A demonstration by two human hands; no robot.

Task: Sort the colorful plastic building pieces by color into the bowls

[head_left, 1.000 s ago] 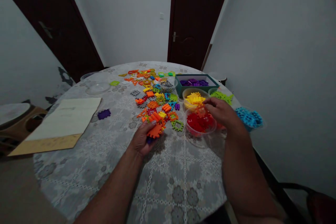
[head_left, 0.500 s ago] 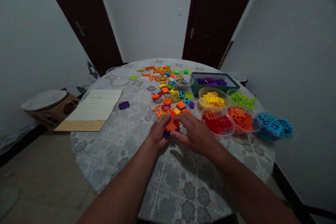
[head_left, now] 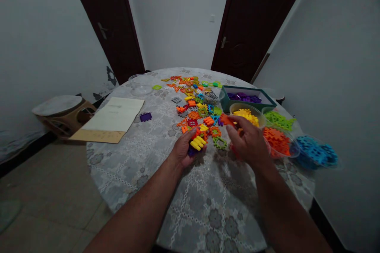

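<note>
My left hand (head_left: 181, 151) is closed around a small bunch of plastic interlocking pieces, with a yellow piece (head_left: 198, 142) on top and a dark purple piece (head_left: 193, 151) beneath. My right hand (head_left: 249, 141) pinches an orange interlocking piece (head_left: 226, 119) between thumb and fingers, above the table in front of the yellow bowl. Under that hand, the bowl of red pieces is mostly hidden. Just beyond my left hand lies a loose pile of mixed pieces (head_left: 193, 115), and a green piece (head_left: 219, 143) rests between the two hands.
Clear bowls hold yellow pieces (head_left: 246, 116), lime-green pieces (head_left: 278, 119), orange pieces (head_left: 276, 141) and blue pieces (head_left: 316, 150). Behind them stands a green box (head_left: 226, 104) with purple pieces. Paper sheets (head_left: 114, 116) and a single purple piece (head_left: 145, 117) lie to the left.
My right hand has moved right, away from my left hand, carrying an orange piece. A yellow piece now shows on top in my left hand. The view has shifted slightly.
</note>
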